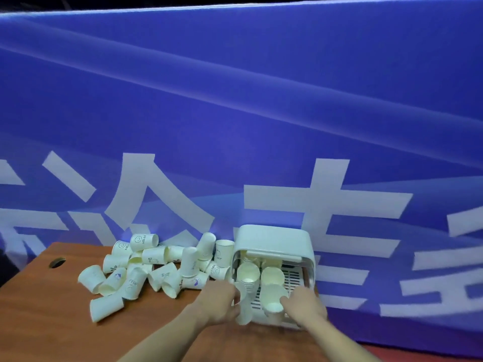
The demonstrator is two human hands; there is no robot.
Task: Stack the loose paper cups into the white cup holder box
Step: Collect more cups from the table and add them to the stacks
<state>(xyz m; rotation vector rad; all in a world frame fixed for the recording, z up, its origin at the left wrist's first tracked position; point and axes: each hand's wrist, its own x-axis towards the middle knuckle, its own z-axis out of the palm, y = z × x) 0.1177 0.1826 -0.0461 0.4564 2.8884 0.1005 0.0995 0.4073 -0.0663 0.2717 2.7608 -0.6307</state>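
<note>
Head view: the white cup holder box (pixel 274 240) sits at the table's (pixel 39 322) right edge. The left hand (pixel 219 301) grips a cup stack (pixel 247 291) in it; the right hand (pixel 304 305) pinches another stack (pixel 273 293). Loose paper cups (pixel 146 270) crowd its left.

White cup holder box (pixel 274 237). Off-white paper cups (pixel 136 273) printed with dark and purple marks. Reddish-brown wooden table (pixel 47 322). Blue banner (pixel 235 100) with white characters and pale streaks.
</note>
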